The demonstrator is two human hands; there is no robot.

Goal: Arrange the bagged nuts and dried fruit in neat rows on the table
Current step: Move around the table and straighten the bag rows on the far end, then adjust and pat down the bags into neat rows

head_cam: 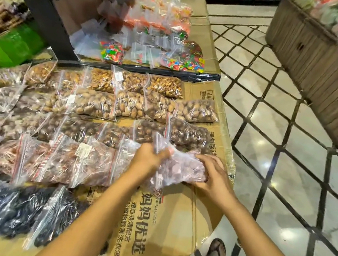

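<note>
A clear zip bag of reddish-brown dried fruit lies at the right end of a row, near the table's right edge. My left hand grips its left side and my right hand holds its right end. To its left lie more bags of the same reddish fruit. Behind them run rows of dark nuts, tan nuts and small golden nuts. Bags of dark dried fruit fill the front left. All rest on flattened cardboard covering the table.
Bags of colourful sweets sit on a raised cardboard-covered stand behind the nut rows, beside a dark post. A tiled aisle runs along the right, with a wooden display counter beyond. My sandalled foot stands by the table's corner.
</note>
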